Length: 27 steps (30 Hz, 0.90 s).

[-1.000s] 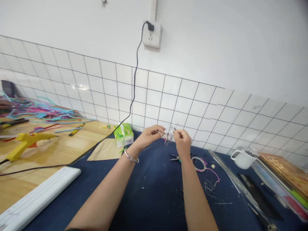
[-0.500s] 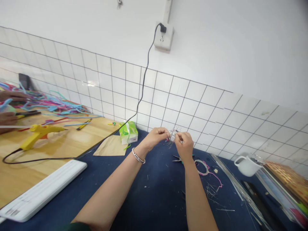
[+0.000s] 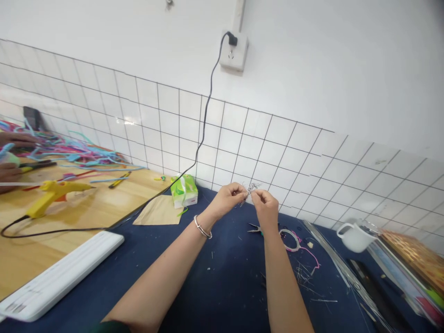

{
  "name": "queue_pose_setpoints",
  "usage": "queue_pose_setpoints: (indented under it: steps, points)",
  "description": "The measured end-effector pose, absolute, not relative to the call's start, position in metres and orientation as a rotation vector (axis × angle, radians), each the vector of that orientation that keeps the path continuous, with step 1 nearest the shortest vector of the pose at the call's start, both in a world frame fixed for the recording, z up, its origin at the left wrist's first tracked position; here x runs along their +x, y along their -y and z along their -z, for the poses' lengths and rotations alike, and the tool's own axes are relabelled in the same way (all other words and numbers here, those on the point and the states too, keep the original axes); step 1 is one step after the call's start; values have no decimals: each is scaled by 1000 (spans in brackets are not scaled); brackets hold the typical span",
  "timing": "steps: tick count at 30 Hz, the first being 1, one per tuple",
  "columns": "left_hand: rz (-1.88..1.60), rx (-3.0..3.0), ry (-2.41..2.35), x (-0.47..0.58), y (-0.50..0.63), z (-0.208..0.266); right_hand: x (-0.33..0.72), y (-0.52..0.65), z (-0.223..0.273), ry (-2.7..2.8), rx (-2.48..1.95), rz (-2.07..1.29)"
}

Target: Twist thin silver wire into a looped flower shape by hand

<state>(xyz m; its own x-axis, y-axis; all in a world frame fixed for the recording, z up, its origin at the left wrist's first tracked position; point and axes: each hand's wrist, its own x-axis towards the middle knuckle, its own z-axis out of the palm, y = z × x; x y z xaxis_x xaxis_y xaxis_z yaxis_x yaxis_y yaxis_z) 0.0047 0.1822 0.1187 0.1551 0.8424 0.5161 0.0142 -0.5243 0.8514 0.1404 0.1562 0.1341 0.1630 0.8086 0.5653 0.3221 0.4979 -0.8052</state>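
A small tangle of thin silvery wire [image 3: 251, 187] is held up above the far part of the dark blue table cover [image 3: 222, 277]. My left hand [image 3: 229, 198] pinches its left side between thumb and fingertips. From the right, my right hand [image 3: 265, 206] pinches the same wire, with the fingers curled in. Fine detail of the piece is too small to make out. Below my right hand lie pliers [image 3: 255, 228], partly hidden by the wrist. Right of that forearm sits a pale ring with pink wire [image 3: 290, 241].
Wire scraps [image 3: 304, 274], long wires [image 3: 328, 249] and a white mug [image 3: 356, 236] are on the right. At the left are a tissue pack [image 3: 184, 190], a power strip [image 3: 65, 275], a yellow glue gun [image 3: 52, 194] and another person's hand [image 3: 17, 138]. A cable [image 3: 204, 125] hangs down the wall.
My hands have come slightly closer together and turned the wire piece between the fingertips; its loose ends now point more upward. The camera view has shifted slightly.
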Motion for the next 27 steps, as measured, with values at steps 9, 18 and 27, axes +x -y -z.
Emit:
queue_pose_setpoints:
  steps: [9, 18, 27]
  points:
    - [-1435, 2119, -951, 5, -181, -121, 142, -165, -123, 1514, -1064, -458]
    - [-1382, 2100, -1069, -8, -183, -121, 143, -168, -118, 1643, -1102, -309]
    - [-1321, 2026, -1017, -15, -182, -127, 143, -173, -113, 1766, -1091, -35]
